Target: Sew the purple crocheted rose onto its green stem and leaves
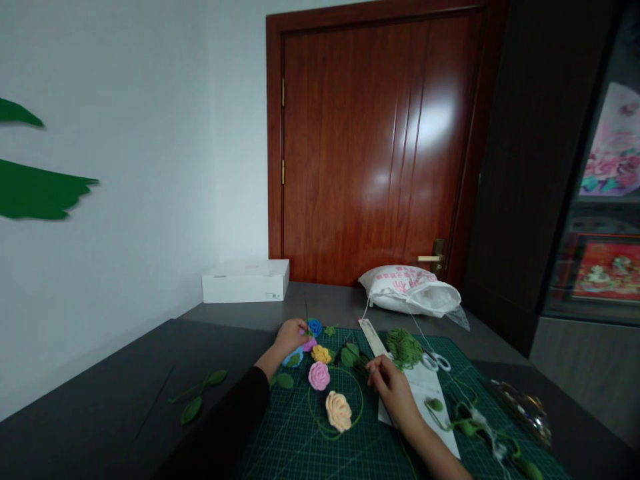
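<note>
My left hand [292, 337] is closed at the far side of the flower group, its fingers on a purple crochet flower [309, 345]. A thin green stem [306, 309] rises by its fingertips, beside a blue flower [315, 327]. Near it lie a light blue flower [294, 358], a yellow flower [321, 354] and a pink rose [319, 376]. A cream rose [339, 411] is closer to me. My right hand [393, 388] is curled, with thumb and fingers together beside green crochet leaves [350, 355]; whatever it pinches is too small to make out.
The green cutting mat [285, 440] carries a green yarn bundle [404, 348], white-handled scissors [437, 362], a ruler [373, 337] and white paper [425, 383]. A leafy stem [195, 398] lies left. Behind are a white box [246, 281] and a white bag [407, 290].
</note>
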The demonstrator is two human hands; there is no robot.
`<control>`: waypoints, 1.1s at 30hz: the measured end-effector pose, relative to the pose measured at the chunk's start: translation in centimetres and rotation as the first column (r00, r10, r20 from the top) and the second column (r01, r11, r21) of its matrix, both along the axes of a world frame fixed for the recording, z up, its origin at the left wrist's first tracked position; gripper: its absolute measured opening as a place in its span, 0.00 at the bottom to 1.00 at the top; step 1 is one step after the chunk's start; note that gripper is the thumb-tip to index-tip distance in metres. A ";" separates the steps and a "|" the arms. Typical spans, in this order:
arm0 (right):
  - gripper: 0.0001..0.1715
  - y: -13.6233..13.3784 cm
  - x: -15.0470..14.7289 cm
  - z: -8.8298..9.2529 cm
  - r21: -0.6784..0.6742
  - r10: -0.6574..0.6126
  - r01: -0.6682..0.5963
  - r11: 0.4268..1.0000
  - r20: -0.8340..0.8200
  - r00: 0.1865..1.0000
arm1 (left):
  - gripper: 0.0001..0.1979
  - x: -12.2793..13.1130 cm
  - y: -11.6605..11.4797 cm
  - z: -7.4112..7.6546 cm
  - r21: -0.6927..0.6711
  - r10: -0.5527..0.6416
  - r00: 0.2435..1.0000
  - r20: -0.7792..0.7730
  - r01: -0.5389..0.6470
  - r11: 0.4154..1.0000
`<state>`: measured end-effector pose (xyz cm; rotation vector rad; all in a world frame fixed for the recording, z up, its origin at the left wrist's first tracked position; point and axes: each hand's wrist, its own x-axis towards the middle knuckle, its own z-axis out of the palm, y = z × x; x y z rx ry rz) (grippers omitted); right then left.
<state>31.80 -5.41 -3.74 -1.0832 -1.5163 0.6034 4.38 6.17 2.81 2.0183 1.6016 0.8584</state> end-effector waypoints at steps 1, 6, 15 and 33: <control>0.20 -0.1 -0.1 0.1 0.002 0.003 -0.003 1.000 -0.008 1.000 | 0.17 0.2 -0.4 0.2 0.038 -0.012 1.000 0.013 0.012 0.999; 0.20 -0.7 -1.1 1.1 0.021 0.042 -0.041 0.999 -0.080 0.996 | 0.16 1.2 -3.3 1.6 0.207 -0.131 0.982 0.134 0.102 0.973; 0.21 -3.4 -4.3 3.1 0.100 0.092 -0.076 0.992 -0.170 0.981 | 0.11 5.5 -11.1 1.5 0.275 -0.401 0.811 0.426 0.306 0.911; 0.20 -3.5 -4.4 1.8 -0.003 0.113 -0.116 0.993 -0.218 0.969 | 0.06 6.4 -11.9 -0.4 0.174 -0.424 0.741 0.521 0.394 0.902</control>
